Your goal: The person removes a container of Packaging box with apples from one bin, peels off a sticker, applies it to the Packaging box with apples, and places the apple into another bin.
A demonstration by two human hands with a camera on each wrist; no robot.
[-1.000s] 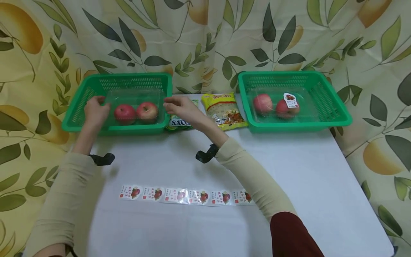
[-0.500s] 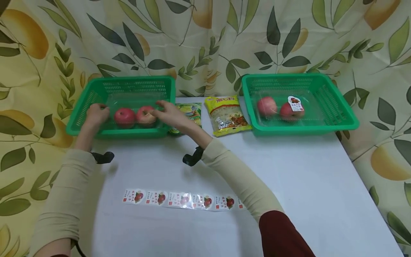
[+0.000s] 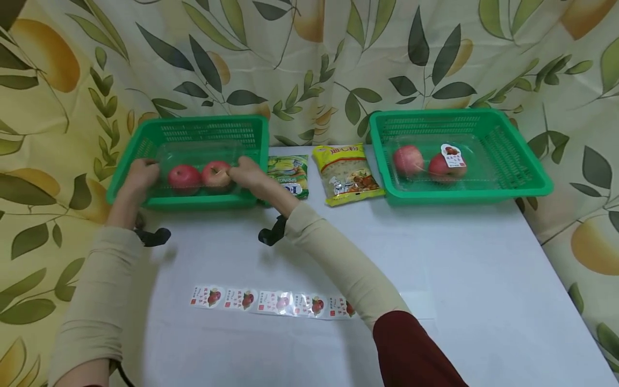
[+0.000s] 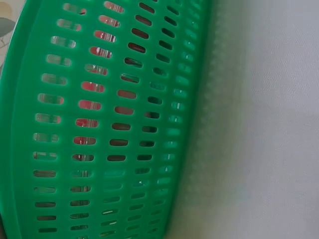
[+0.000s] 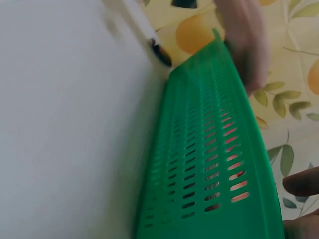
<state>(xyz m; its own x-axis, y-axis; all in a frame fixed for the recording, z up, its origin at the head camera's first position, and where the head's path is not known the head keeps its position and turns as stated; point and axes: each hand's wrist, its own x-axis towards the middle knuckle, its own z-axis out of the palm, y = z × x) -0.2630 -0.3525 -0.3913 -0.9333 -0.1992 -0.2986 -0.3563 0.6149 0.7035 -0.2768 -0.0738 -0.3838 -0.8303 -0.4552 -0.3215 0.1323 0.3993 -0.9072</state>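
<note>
A clear plastic fruit box [image 3: 203, 150] with two red apples [image 3: 185, 179] lies in the left green basket [image 3: 205, 201]. My left hand [image 3: 140, 176] reaches over the basket's front left, its fingers at the box's left end and partly hidden. My right hand [image 3: 250, 174] reaches in from the right, fingertips at the box's right end beside the other apple. In the right wrist view, a finger [image 5: 301, 182] and the thumb stand apart above the basket rim. The left wrist view shows only the slotted basket wall [image 4: 107, 119] and the table, with red apple skin through the slots.
A green packet [image 3: 290, 174] and a yellow food bag [image 3: 347, 174] lie between the baskets. The right green basket [image 3: 469, 194] holds a labelled clear box [image 3: 471, 156] with two apples. Along the white table [image 3: 242, 355] runs a strip of apple stickers [image 3: 275, 302], partly under my right sleeve.
My right hand has moved left and inward from the basket's right rim to the box's right end. The left hand has stayed at the left end. The camera view has shifted slightly.
</note>
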